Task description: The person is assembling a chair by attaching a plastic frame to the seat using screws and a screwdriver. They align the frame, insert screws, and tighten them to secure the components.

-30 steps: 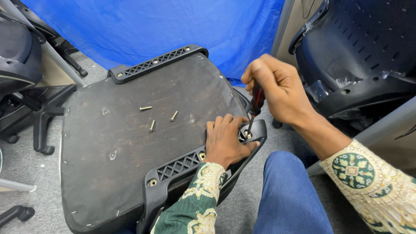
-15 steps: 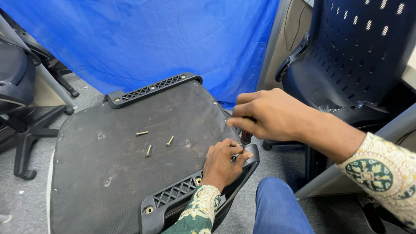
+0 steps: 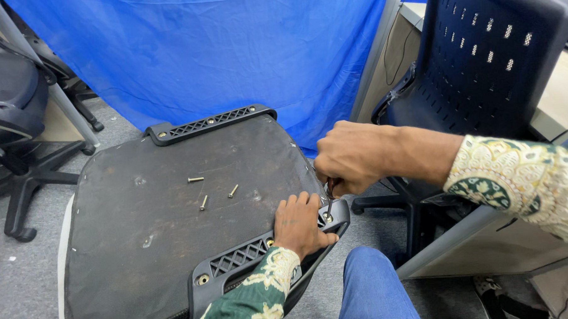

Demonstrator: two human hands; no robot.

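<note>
seat base (image 3: 142, 233) on grey floor | right hand (image 3: 350, 157) grips screwdriver (image 3: 329, 205) | left hand (image 3: 299, 225) flat, holding nothing

Blue cloth (image 3: 230, 54) hangs across the back, reaching the grey floor (image 3: 24, 275). Black office chair (image 3: 494, 64) stands at right, perforated back upright, beside a beige partition (image 3: 388, 68). Another black chair (image 3: 8, 100) at left edge, its star base (image 3: 27, 187) on the floor. Metal pole (image 3: 48, 79) leans diagonally past it.
</note>
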